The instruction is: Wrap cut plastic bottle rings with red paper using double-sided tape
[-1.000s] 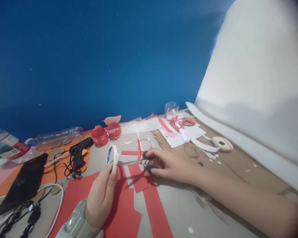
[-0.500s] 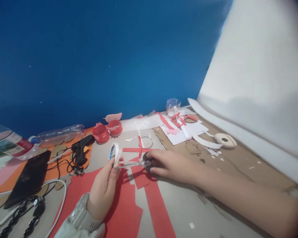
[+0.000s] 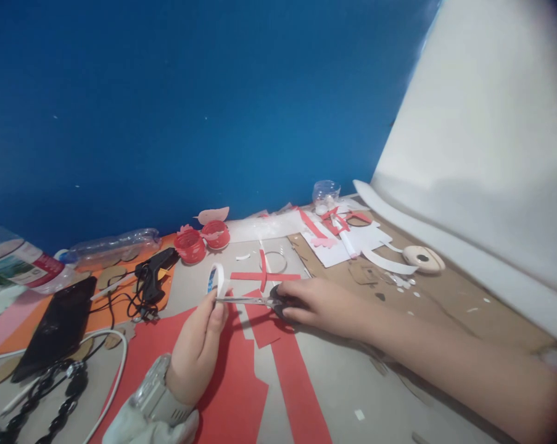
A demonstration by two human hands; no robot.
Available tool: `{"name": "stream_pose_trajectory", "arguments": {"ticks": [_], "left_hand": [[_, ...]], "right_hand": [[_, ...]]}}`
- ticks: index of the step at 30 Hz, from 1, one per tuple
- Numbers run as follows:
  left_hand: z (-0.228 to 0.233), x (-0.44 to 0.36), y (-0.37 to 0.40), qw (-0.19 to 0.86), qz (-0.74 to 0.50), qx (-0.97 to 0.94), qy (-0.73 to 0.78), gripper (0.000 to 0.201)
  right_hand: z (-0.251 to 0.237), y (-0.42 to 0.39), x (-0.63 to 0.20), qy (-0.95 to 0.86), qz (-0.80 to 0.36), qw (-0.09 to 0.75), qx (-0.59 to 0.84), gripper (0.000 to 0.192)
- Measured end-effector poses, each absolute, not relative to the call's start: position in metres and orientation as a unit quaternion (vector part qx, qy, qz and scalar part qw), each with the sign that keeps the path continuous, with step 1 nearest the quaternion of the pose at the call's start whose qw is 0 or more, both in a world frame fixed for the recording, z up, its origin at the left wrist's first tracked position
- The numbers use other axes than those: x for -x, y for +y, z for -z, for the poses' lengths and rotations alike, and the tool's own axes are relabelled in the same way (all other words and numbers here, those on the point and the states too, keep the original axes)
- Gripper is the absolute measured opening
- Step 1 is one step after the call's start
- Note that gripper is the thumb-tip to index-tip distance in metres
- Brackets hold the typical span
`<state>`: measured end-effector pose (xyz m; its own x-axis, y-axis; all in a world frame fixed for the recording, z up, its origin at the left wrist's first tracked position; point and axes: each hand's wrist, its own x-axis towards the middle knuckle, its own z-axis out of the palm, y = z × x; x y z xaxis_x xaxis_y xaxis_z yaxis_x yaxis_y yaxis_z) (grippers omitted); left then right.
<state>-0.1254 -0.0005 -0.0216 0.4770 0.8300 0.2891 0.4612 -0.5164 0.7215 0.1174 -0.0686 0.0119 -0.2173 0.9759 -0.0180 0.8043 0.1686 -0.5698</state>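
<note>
Glue gun [image 3: 152, 279] is lying left of the fingers on your left hand [image 3: 195, 350]. Those fingers and thumb are pinching a white ring [image 3: 220, 282] between them. Scissors [image 3: 258, 301] are pointing at the ring, just beside those fingertips. Your right hand [image 3: 311, 300] is holding the black handles [image 3: 275, 293], fingers bending around them.

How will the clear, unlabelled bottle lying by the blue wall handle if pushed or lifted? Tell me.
Lying on its rounded side, the bottle will probably roll. It looks see-through and empty, so should feel light. Its rippled plastic seems thin and may dent.
</note>
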Motion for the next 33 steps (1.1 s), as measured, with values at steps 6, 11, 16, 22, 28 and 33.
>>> {"name": "stream_pose_trajectory", "arguments": {"ticks": [6,11,16,22,28,33], "left_hand": [[0.0205,0.1243,0.0008,0.29,-0.323,-0.807,0.4,0.048],[0.0195,0.1236,0.0015,0.299,-0.319,-0.806,0.399,0.046],[0.019,0.1249,-0.0007,0.306,-0.315,-0.803,0.403,0.046],[0.0151,0.1227,-0.0004,0.313,-0.311,-0.804,0.398,0.044],[0.0176,0.1262,-0.0008,0.309,-0.311,-0.8,0.411,0.046],[0.0185,0.1262,-0.0004,0.315,-0.315,-0.803,0.396,0.041]], "right_hand": [[-0.0125,-0.0679,-0.1175,-0.745,-0.237,0.169,0.6,0.01],[-0.0123,-0.0672,-0.1183,-0.75,-0.236,0.164,0.596,0.008],[-0.013,-0.0675,-0.1181,-0.756,-0.234,0.157,0.591,0.009],[-0.0133,-0.0668,-0.1174,-0.757,-0.228,0.152,0.593,0.01],[-0.0126,-0.0672,-0.1176,-0.757,-0.226,0.15,0.594,0.012],[-0.0109,-0.0665,-0.1184,-0.76,-0.221,0.151,0.592,0.012]]}}
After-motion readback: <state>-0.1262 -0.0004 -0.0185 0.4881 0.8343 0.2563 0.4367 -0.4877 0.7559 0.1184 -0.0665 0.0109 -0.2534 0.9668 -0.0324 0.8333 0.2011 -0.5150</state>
